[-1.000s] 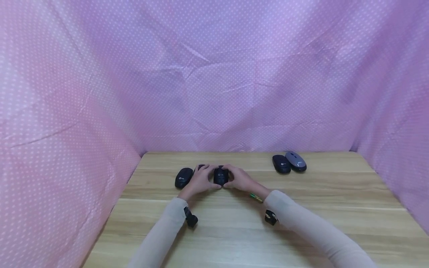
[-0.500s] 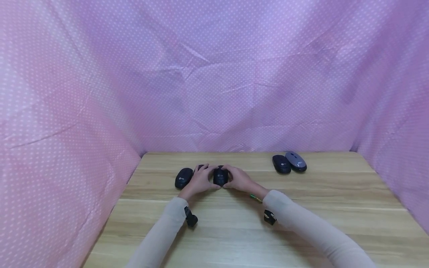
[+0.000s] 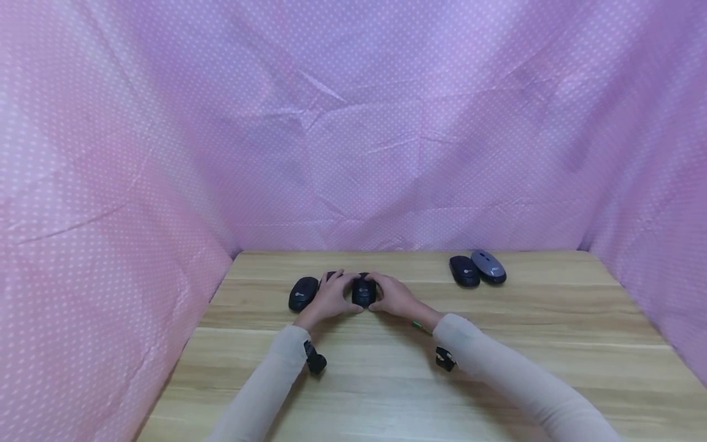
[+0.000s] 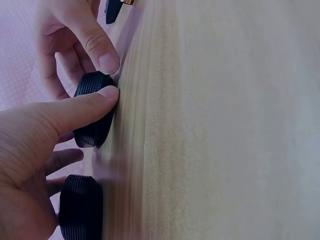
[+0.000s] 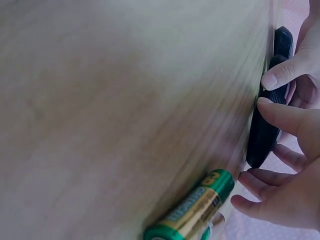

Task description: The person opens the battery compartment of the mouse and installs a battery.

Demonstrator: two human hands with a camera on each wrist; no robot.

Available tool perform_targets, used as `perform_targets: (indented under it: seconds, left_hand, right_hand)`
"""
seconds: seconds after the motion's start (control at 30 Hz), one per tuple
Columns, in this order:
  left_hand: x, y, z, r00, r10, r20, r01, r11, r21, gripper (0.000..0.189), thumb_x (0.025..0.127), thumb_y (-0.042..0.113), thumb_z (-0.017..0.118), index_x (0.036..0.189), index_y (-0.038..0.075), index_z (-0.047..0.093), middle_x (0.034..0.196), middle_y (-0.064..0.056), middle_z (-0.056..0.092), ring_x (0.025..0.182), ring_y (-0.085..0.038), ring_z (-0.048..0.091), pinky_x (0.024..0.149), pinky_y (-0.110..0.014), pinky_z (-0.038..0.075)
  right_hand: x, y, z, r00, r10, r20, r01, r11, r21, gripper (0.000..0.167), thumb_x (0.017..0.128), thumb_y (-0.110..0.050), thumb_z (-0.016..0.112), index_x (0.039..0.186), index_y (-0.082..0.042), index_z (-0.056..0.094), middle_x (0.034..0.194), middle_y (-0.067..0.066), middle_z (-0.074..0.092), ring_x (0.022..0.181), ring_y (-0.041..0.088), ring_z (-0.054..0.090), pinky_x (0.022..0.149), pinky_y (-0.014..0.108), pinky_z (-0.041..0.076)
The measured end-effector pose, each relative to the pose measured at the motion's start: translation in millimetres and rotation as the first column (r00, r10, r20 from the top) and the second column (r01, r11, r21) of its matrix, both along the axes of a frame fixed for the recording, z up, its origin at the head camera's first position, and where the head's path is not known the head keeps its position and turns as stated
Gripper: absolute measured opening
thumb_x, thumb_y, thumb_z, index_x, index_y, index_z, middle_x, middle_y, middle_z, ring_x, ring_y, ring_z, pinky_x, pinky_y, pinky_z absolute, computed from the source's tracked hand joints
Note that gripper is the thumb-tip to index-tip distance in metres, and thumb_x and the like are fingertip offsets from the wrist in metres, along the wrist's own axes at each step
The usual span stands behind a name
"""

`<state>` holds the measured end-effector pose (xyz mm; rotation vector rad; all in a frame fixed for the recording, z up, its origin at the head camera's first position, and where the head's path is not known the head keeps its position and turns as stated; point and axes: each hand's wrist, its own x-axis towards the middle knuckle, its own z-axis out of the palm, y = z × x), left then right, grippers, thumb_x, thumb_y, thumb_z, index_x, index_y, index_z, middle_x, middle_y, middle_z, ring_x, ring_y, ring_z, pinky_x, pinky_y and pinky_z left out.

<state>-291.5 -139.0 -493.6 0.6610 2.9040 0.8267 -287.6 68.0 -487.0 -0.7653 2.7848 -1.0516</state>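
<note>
The left hand (image 3: 331,298), reaching diagonally in from left of the central black mouse (image 3: 363,293), grips its left side with thumb and fingers curled. The mouse rests on the wooden table (image 3: 381,387). The right hand (image 3: 396,296) mirrors this grip from its right. A green battery (image 3: 421,327) lies to its near right.
</note>
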Motion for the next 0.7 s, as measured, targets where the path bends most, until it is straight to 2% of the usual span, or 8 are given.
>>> perform_targets:
  seconds: [0.13,0.23,0.4,0.5,0.7]
  left_hand:
    - [0.8,-3.6,2.7,1.000,-0.012,-0.004,0.012,1.000,0.028,0.083,0.077,0.032,0.091,0.147,0.011,0.052,0.157,-0.015,0.046,0.153,-0.045,0.025,0.123,-0.069,0.007]
    - [0.8,-10.6,9.1,1.000,0.005,0.011,-0.006,0.999,0.045,0.089,0.076,0.033,0.091,0.151,0.011,0.048,0.161,-0.019,0.039,0.154,-0.044,0.024,0.124,-0.068,0.007]
    - [0.0,-27.1,18.2,1.000,0.025,-0.014,-0.024,0.996,0.081,0.090,0.077,0.031,0.091,0.151,0.007,0.047,0.160,-0.018,0.042,0.151,-0.044,0.029,0.124,-0.068,0.012]
    - [0.2,-38.5,20.5,1.000,0.027,-0.012,-0.026,0.996,0.082,0.090,0.077,0.029,0.091,0.151,0.005,0.046,0.158,-0.017,0.045,0.150,-0.045,0.032,0.123,-0.069,0.014]
    - [-0.5,-59.2,20.2,0.997,0.048,0.066,-0.052,0.997,0.058,0.095,0.074,0.023,0.093,0.153,0.008,0.043,0.158,-0.016,0.046,0.151,-0.050,0.024,0.123,-0.070,0.007]
  right_hand:
    - [1.2,1,0.7,1.000,0.021,0.005,-0.021,1.000,-0.021,0.068,0.081,-0.011,0.086,0.140,0.004,0.054,0.144,0.024,0.057,0.135,0.040,0.053,0.116,0.053,0.042]
    - [0.2,-1,2.3,0.999,0.032,0.021,-0.031,0.999,-0.041,0.070,0.085,-0.017,0.084,0.143,0.003,0.051,0.146,0.023,0.055,0.136,0.039,0.052,0.115,0.053,0.042]
    - [-2.6,-9,6.6,0.998,0.055,0.027,-0.053,0.997,-0.062,0.073,0.088,-0.023,0.082,0.147,0.003,0.047,0.147,0.022,0.054,0.134,0.038,0.053,0.112,0.054,0.045]
    - [-2.2,-16,8.6,0.998,0.069,0.013,-0.068,0.997,-0.033,0.075,0.088,-0.026,0.082,0.149,0.001,0.046,0.150,0.021,0.052,0.138,0.039,0.050,0.115,0.054,0.042]
    - [-3.2,-32,9.6,0.996,0.085,-0.033,-0.084,0.995,0.044,0.077,0.089,-0.031,0.081,0.150,0.000,0.046,0.152,0.019,0.051,0.143,0.037,0.045,0.121,0.053,0.035]
